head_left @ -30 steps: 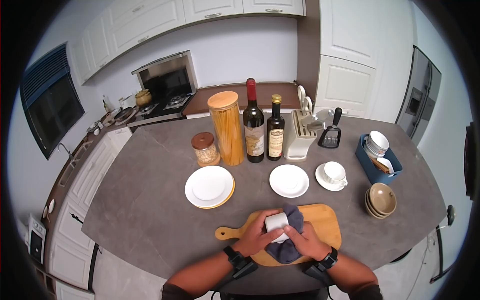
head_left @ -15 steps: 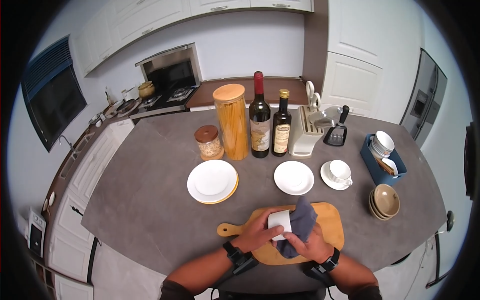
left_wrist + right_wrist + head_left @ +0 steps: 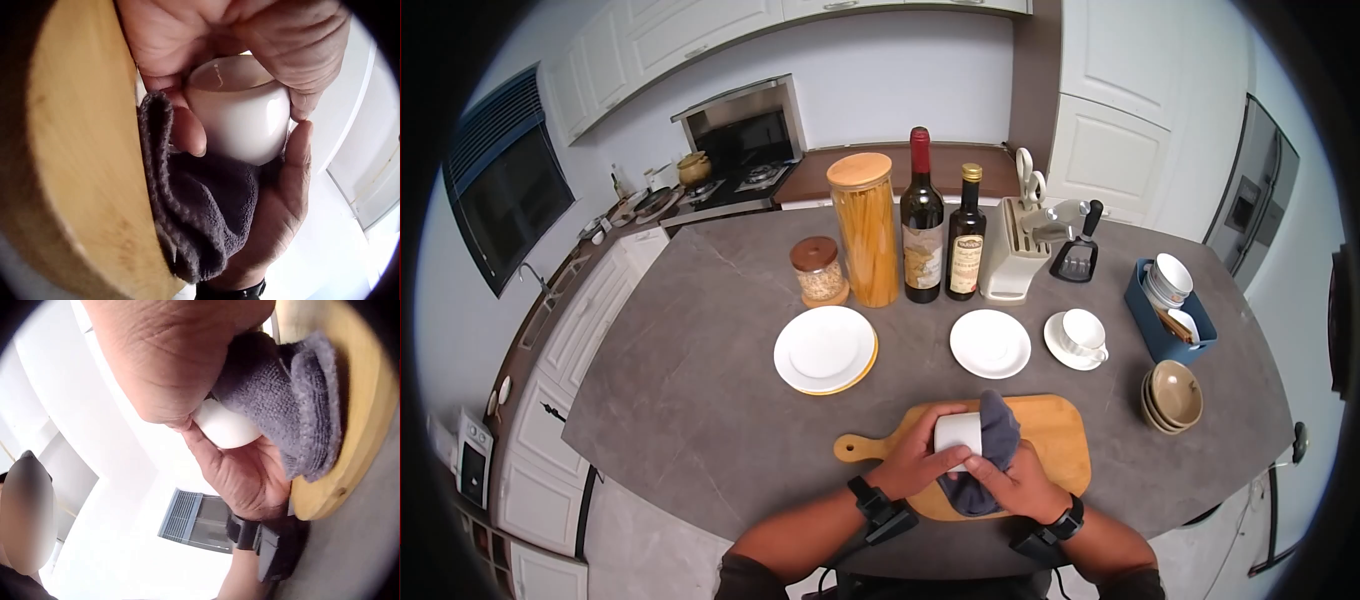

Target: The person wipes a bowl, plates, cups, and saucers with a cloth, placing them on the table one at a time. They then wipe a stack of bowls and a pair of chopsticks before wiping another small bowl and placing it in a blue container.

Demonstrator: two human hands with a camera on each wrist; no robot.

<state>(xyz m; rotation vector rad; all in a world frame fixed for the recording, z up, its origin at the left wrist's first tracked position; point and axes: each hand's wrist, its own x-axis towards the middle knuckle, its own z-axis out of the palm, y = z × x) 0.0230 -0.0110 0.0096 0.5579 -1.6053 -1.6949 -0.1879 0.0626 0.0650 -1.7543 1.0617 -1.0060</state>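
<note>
A white cup (image 3: 958, 441) lies tilted in my left hand (image 3: 921, 459), whose fingers and thumb curl round it; its open rim faces the left palm in the left wrist view. My right hand (image 3: 1021, 483) holds a dark grey towel (image 3: 206, 200) against the other end of the cup, the right thumb close to the left one. In the right wrist view the bunched towel (image 3: 287, 394) covers much of the cup (image 3: 225, 425). Both hands are over a wooden cutting board (image 3: 1060, 440), and the towel's lower folds hang close over it.
Beyond the board stand stacked plates (image 3: 825, 348), a white saucer (image 3: 990, 344), and a teacup (image 3: 1083, 332) on its saucer. Brown bowls (image 3: 1175, 395) and a blue basket (image 3: 1165, 330) of dishes are at right. Jars, two bottles (image 3: 922, 225) and a knife block (image 3: 1013, 255) line the back.
The right hand and towel shifted right and turned about the cup's end, then came back slightly left. The left hand keeps its grip on the cup. The head view has tilted a little.
</note>
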